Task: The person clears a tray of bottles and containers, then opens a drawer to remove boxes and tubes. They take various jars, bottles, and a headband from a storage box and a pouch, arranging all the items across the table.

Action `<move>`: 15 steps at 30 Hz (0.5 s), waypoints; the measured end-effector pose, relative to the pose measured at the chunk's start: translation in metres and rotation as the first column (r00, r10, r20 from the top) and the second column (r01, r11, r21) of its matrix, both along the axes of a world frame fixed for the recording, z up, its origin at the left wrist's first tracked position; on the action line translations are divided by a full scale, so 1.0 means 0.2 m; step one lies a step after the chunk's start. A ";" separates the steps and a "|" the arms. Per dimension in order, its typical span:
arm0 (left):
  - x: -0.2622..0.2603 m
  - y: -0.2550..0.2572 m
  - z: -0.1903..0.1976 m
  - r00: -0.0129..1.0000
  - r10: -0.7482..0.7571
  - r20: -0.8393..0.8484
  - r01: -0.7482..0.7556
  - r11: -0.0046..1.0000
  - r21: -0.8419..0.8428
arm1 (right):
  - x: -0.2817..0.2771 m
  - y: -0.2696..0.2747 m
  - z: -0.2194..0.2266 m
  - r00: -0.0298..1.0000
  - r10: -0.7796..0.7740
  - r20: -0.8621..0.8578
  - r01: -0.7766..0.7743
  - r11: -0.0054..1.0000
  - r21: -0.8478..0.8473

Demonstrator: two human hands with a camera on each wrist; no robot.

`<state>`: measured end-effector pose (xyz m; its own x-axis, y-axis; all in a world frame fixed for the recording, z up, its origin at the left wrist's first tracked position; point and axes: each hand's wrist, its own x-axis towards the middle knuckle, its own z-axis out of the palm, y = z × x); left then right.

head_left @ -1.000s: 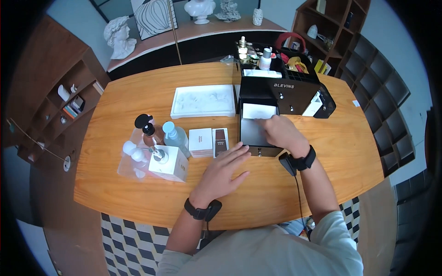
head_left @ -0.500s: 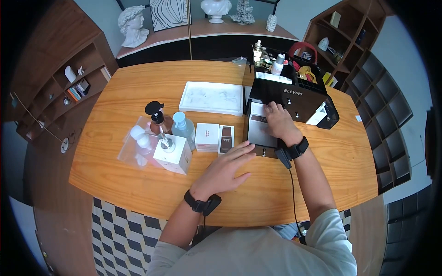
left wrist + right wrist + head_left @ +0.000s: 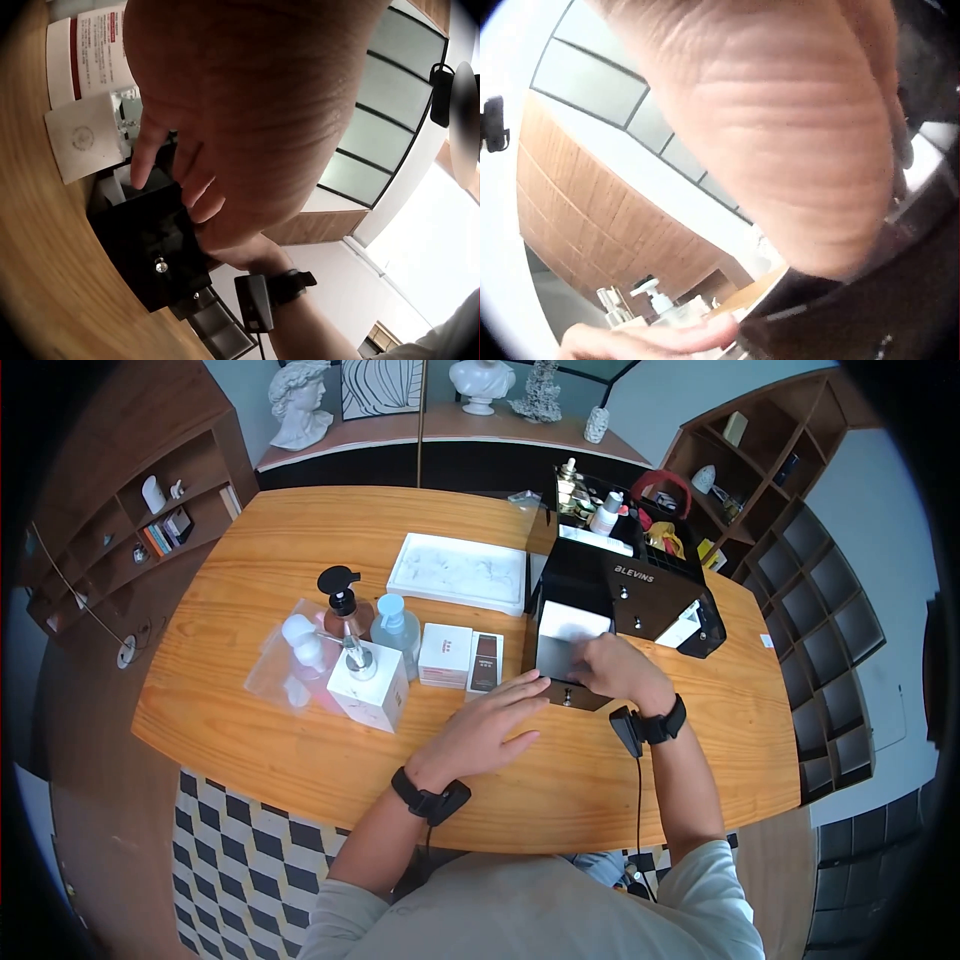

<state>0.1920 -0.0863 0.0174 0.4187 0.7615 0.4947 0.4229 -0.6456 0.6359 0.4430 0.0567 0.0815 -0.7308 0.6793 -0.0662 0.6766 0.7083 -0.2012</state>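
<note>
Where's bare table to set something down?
Bare table: left of the tray; between bottles and near edge; right of the right hand. Crowded: bottles, small boxes, then the open drawer, left hand at its front corner.

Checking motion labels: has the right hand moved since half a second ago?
Yes: the right hand moved away from the black cabinet, toward the drawer's front panel.
</note>
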 end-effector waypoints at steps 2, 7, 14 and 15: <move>0.00 0.00 0.01 1.000 -0.001 -0.008 0.001 1.000 0.019 | 0.01 -0.02 0.01 1.000 -0.029 -0.005 0.027 0.979 -0.201; 0.00 0.00 0.01 1.000 -0.015 0.002 0.015 1.000 -0.015 | -0.05 -0.01 0.07 0.965 0.094 -0.246 -0.004 0.940 0.341; -0.02 0.00 0.01 0.999 -0.039 0.024 0.041 0.997 -0.067 | -0.08 0.04 -0.03 0.998 -0.049 0.038 0.039 0.973 0.225; -0.02 0.00 0.00 0.999 -0.020 0.041 0.021 1.000 -0.021 | -0.09 0.00 0.03 0.993 -0.107 0.055 0.087 0.955 0.283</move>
